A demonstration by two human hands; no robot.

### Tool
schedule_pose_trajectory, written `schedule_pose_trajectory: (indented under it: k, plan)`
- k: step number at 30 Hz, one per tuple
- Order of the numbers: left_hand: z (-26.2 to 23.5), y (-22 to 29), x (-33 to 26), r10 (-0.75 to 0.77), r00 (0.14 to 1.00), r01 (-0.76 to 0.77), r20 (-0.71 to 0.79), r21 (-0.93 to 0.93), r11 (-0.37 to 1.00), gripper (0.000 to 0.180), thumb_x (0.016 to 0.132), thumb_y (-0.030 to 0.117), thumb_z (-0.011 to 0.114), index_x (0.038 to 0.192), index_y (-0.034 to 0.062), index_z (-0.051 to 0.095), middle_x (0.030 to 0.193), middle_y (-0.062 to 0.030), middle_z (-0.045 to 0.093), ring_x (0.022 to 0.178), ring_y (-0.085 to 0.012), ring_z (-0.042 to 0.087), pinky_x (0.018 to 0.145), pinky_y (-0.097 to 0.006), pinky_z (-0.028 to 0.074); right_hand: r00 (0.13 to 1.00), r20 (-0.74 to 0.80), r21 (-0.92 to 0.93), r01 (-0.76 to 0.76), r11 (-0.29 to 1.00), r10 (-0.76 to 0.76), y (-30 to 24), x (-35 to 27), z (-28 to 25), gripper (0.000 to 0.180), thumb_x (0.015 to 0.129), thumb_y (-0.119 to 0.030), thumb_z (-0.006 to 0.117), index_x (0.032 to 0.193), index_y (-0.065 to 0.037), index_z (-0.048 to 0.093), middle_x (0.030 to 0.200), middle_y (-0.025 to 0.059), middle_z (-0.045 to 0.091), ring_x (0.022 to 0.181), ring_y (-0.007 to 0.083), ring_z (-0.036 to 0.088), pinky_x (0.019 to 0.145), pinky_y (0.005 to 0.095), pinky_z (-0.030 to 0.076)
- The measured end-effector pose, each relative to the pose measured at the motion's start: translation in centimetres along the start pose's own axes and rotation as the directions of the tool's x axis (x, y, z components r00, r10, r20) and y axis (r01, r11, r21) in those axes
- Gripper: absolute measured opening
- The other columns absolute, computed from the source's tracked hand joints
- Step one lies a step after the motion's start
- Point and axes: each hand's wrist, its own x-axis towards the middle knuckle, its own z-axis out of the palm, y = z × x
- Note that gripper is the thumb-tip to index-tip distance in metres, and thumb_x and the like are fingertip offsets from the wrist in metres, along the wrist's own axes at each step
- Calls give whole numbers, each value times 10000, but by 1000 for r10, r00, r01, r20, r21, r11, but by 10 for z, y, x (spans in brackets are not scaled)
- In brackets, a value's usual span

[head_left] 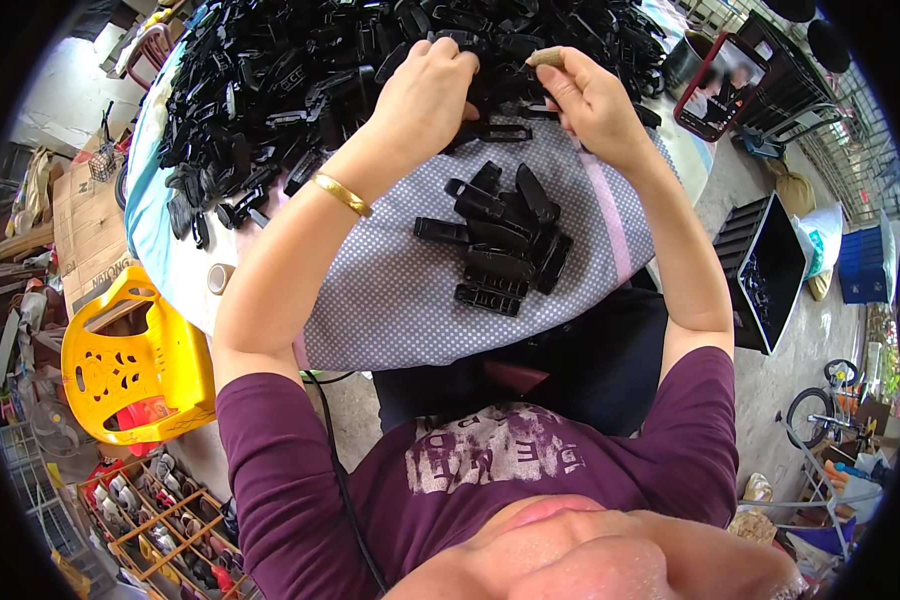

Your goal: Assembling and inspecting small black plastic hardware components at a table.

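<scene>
My left hand [425, 92] reaches over the near edge of a big heap of black plastic clip-like pieces [300, 80]. Its fingers are curled down, and what they hold, if anything, is hidden. To the right, my right hand [598, 108] is closed with thumb against fingers; a tan wrap [544, 57] shows at its forefinger tip. Whether a piece sits in its grip cannot be made out. One black clip-like piece [506, 132] lies between the hands. Nearer to me, a smaller pile of similar black pieces [500, 235] rests on the dotted cloth [370, 310].
A roll of tape [220, 278] lies at the table's left edge, beside a yellow plastic chair [135, 365]. On the right floor stands a black crate [765, 270] with dark pieces inside. A dark container [685, 62] and a framed picture [720, 88] are at the far right.
</scene>
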Motion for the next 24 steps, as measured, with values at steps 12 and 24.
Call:
schedule_pose_trajectory:
  k: [12, 24]
  plan:
    - [-10, -14, -27, -5, 997, -7, -74, -158, 987, 291, 657, 13, 705, 932, 38, 615, 868, -90, 537, 775, -278, 573, 688, -350, 487, 997, 61, 82, 30, 996, -35, -20, -10, 8, 277, 912, -178, 510, 1147, -36, 545, 760, -36, 508, 633, 31, 429, 583, 169, 381]
    - [-16, 0, -33, -296, 948, 152, 117, -983, 100, 400, 739, 4, 702, 1112, 9, 558, 1006, -53, 603, 865, -102, 590, 740, -228, 502, 994, -30, 167, 109, 980, -106, -36, -17, 28, 300, 812, -83, 653, 1094, 9, 609, 910, 27, 581, 798, 78, 556, 705, 192, 460]
